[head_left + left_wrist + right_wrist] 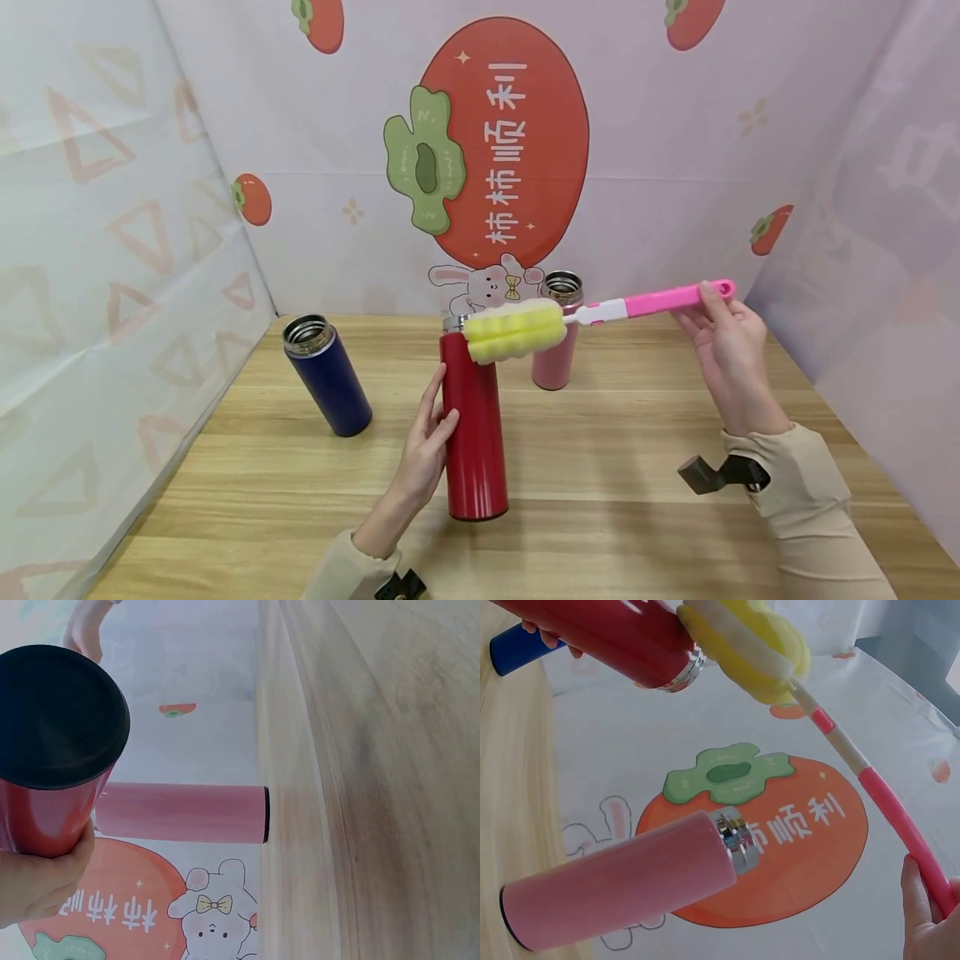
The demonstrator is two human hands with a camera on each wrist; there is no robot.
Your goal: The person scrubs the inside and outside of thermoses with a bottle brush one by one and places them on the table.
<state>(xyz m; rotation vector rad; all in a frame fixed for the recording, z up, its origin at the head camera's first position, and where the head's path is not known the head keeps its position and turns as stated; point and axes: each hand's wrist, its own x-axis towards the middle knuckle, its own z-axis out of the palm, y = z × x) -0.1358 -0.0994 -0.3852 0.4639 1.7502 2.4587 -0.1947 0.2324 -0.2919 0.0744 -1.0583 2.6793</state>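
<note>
My left hand [423, 454] grips a red thermos bottle [477, 442] around its side. Its black base [56, 720] faces the left wrist camera, and the bottle hangs above the table with its steel neck uppermost. With my right hand [733, 362] I hold a bottle brush by the end of its pink handle [660, 302]. The brush lies roughly sideways, its yellow and white sponge head [517, 331] in front of the red bottle's upper part. From the right wrist, the sponge [754, 652] appears beside the bottle's neck [684, 673], outside the mouth.
A dark blue bottle [330, 383] without a lid stands on the wooden table [247, 500] at the left. Behind the brush stands a lidless pink bottle [551, 367]. Printed cloth [660, 150] encloses the table's back and sides.
</note>
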